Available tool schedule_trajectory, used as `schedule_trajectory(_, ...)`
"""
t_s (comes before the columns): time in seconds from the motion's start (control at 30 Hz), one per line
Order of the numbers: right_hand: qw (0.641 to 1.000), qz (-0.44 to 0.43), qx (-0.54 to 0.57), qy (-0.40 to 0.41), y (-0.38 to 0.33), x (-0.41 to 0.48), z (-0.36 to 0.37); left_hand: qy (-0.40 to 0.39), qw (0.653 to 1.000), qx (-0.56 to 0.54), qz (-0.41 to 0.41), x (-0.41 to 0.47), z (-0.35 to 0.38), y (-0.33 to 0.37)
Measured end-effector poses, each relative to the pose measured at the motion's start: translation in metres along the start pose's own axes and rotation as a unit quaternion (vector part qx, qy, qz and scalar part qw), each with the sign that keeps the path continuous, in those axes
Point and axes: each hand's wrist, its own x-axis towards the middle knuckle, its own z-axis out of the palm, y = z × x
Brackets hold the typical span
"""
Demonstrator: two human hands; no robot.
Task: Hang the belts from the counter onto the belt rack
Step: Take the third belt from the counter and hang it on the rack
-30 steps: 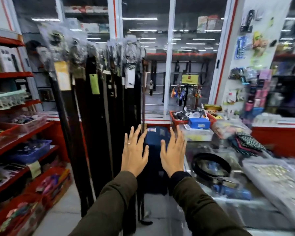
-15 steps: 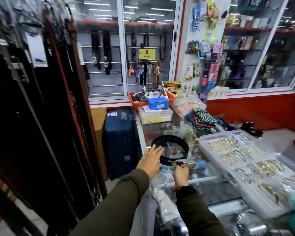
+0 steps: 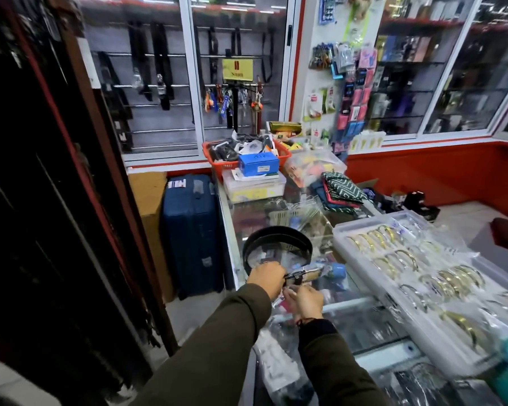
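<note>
A coiled black belt (image 3: 276,234) lies on the glass counter (image 3: 361,320) near its left edge, with a plastic-wrapped metal buckle (image 3: 304,273) at its near end. My left hand (image 3: 266,278) is closed around the belt right beside the buckle. Just below it, my right hand (image 3: 304,301) pinches the plastic wrapping under the buckle. The belt rack (image 3: 50,200), full of long dark hanging belts, fills the left side of the view.
A clear tray of bangles (image 3: 417,276) lies right of the belt. Behind it are folded cloths (image 3: 339,190), a plastic box (image 3: 254,187) and a red basket (image 3: 217,164). A blue suitcase (image 3: 192,232) stands on the floor between rack and counter.
The view swung from the rack to the counter. My hands came down from open in the air onto the coiled belt, and the left hand has now closed on it by the buckle.
</note>
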Motion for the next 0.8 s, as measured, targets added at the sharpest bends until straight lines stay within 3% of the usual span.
schedule_trajectory(0.1, 0.988, -0.005, 0.155, 0.006, -0.01, -0.016, 0.004, 0.053, 0.996, -0.066, -0.007, -0.012, -0.01, -0.003)
schedule_trajectory(0.17, 0.981, -0.031, 0.188, -0.03, -0.017, -0.027, 0.011, 0.104, 0.985, -0.137, -0.021, -0.022, -0.018, -0.006)
schedule_trajectory(0.37, 0.982, -0.136, 0.08, -0.104, -0.042, -0.052, 0.037, 0.252, 0.909, -0.327, -0.063, -0.066, -0.052, -0.019)
schedule_trajectory(0.53, 0.957, -0.237, -0.004, -0.166, -0.06, -0.083, 0.069, 0.352, 0.875, -0.316, -0.103, -0.102, -0.076, -0.041)
schedule_trajectory(0.8, 0.919, -0.245, 0.01, -0.309, -0.08, -0.136, 0.122, 0.453, 0.793, -0.388, -0.123, -0.159, -0.131, -0.067)
